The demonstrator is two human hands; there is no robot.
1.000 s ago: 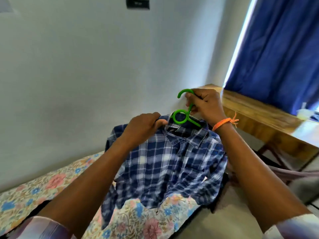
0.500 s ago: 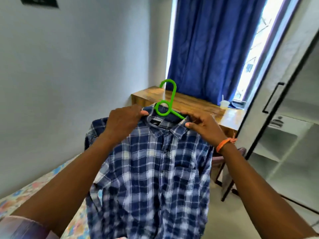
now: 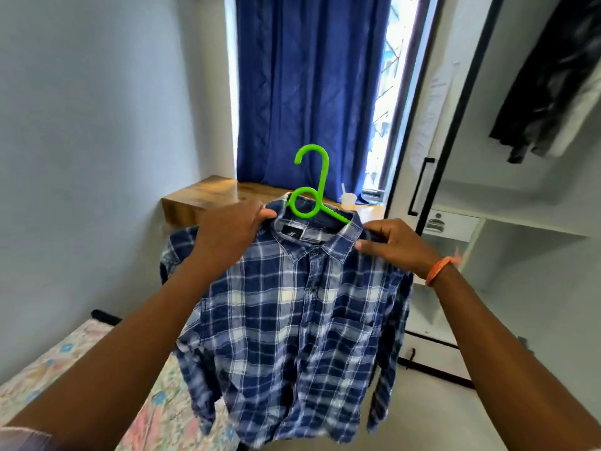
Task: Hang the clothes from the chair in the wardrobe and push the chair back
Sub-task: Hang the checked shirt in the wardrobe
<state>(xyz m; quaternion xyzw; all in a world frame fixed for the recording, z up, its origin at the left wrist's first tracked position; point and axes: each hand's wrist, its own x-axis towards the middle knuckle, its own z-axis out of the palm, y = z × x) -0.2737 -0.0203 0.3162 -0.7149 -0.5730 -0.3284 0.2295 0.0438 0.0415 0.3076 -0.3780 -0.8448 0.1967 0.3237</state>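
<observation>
At the collar, the left hand (image 3: 229,234) pinches the blue plaid shirt (image 3: 292,320) at its left shoulder, thumb on the front, while the right hand (image 3: 395,247) grips the opposite shoulder, thumb pressed on the collar point. Both arms reach forward and slightly up, elbows low, holding the shirt in the air between bed (image 3: 97,385) and wardrobe (image 3: 487,255). Only cloth is held, not the green hanger (image 3: 312,193), whose hook stands free above the collar, so the hanger could tilt or slip out of one shoulder on the way over. With the top button apparently undone, the shirt could slide off once released. Inside the wardrobe, dark clothes (image 3: 549,92) hang upper right; the hook may snag them, I judge.
</observation>
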